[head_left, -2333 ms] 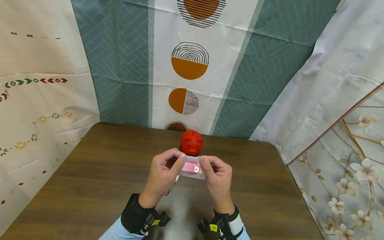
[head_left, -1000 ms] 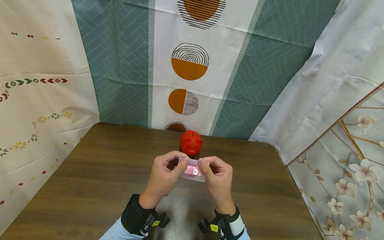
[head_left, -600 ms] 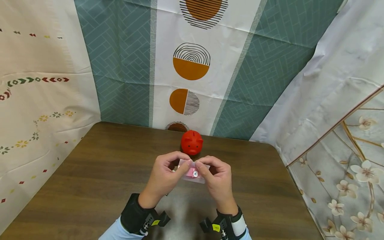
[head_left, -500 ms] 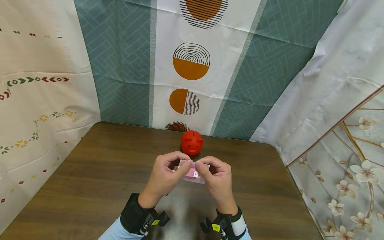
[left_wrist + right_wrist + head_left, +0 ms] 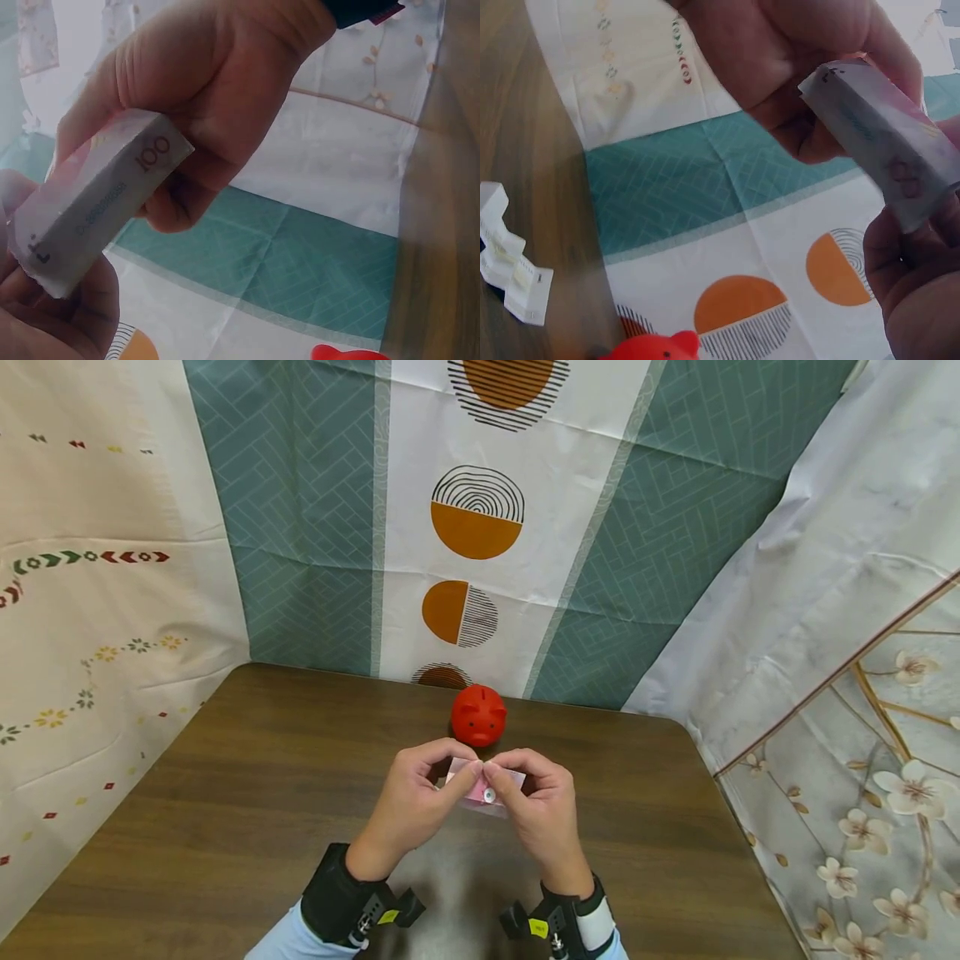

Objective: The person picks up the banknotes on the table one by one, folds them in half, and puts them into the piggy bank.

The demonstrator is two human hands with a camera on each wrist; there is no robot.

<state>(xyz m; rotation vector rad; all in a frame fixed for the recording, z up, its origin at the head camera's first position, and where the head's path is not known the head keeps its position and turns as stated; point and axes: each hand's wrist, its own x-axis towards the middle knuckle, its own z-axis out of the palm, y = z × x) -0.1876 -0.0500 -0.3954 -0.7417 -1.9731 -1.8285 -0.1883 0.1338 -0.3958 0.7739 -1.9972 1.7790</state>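
Note:
Both hands pinch a folded pink-and-white banknote (image 5: 480, 795), printed with 100 (image 5: 155, 152) in the left wrist view. The left hand (image 5: 410, 795) holds it from the left and the right hand (image 5: 542, 806) from the right. In the head view the two thumb tips nearly meet at the middle of its far edge. A small white round spot with a dark centre shows on its pink face. From the right wrist view the note looks creased into a narrow angled shape. Fingers behind it are partly hidden in the head view.
A red piggy bank (image 5: 478, 716) stands on the wooden table (image 5: 285, 760) just beyond the hands. On the table in the right wrist view lies a zigzag-folded whitish paper (image 5: 529, 292). Patterned cloths (image 5: 307, 527) hang behind and at both sides.
The thumbs have slid inward from the note's two ends to its middle. The hands have drawn slightly closer together, and the note has shifted slightly toward the body.

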